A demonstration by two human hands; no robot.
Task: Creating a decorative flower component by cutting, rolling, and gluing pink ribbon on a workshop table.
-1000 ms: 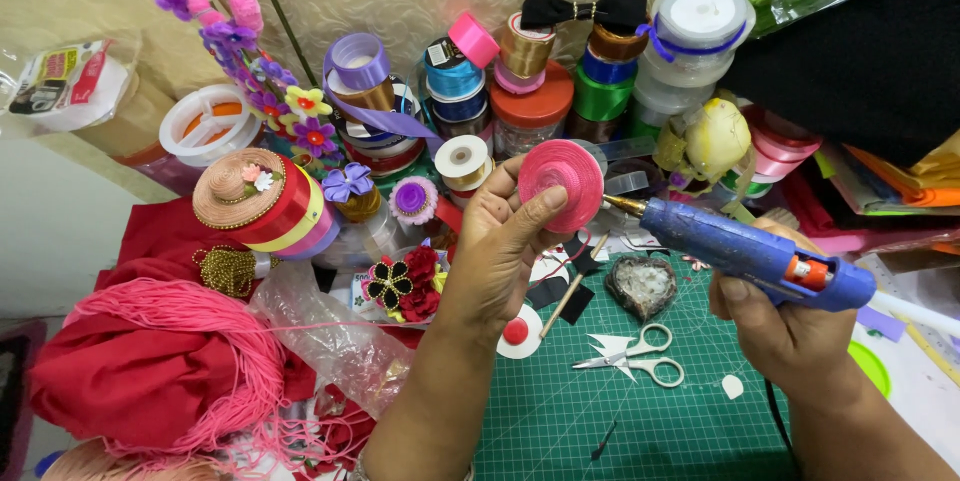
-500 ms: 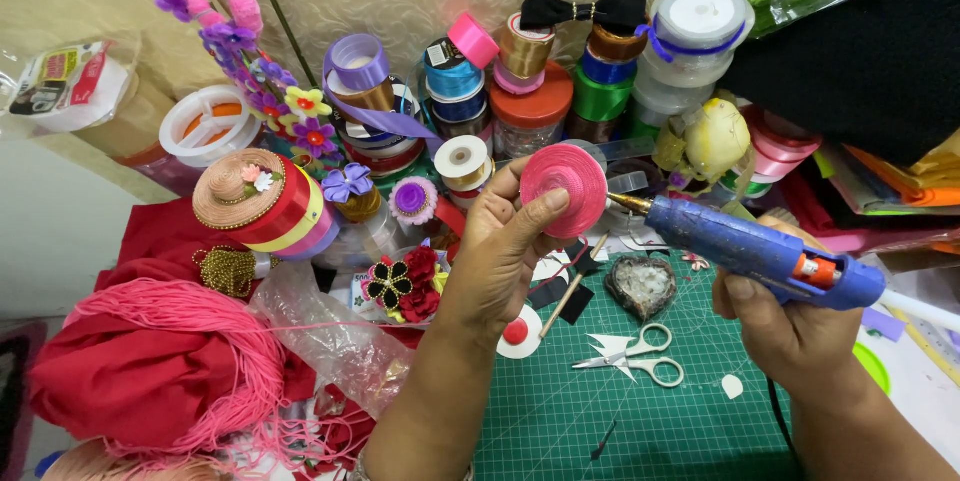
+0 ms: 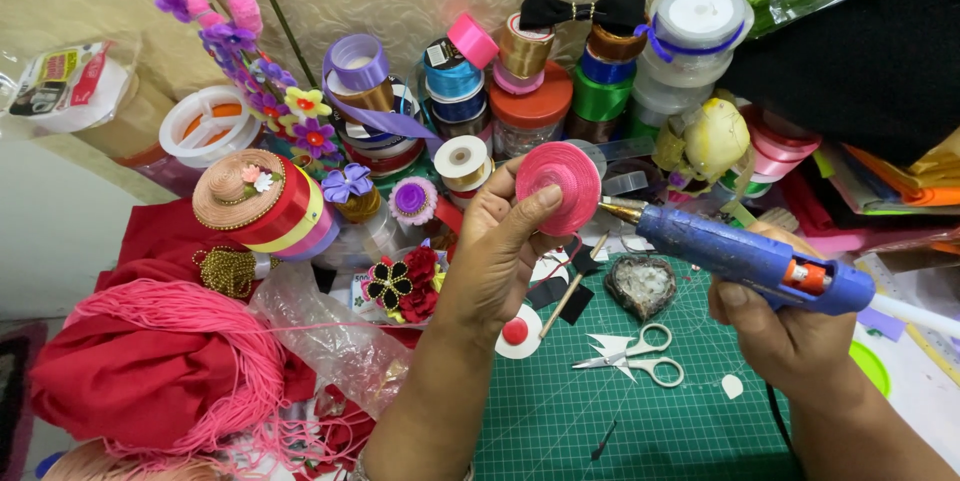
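My left hand [image 3: 500, 251] holds up a round pink coil of cord [image 3: 560, 186], thumb pressed on its face, above the green cutting mat [image 3: 640, 421]. My right hand [image 3: 790, 336] grips a blue glue gun [image 3: 750, 259], whose brass nozzle points left and touches the right edge of the pink coil. A thin pink strand trails down from the coil past my left hand.
Small scissors [image 3: 635, 361], a heart-shaped dish [image 3: 642, 286] and a white disc with a red dot [image 3: 515, 333] lie on the mat. Several ribbon spools [image 3: 530, 81] crowd the back. A pink cord bundle on red cloth [image 3: 170, 366] sits left, beside a small hat decoration [image 3: 240, 191].
The glue gun has moved slightly down and left, its nozzle now at the coil's edge. The coil and my left hand have barely shifted.
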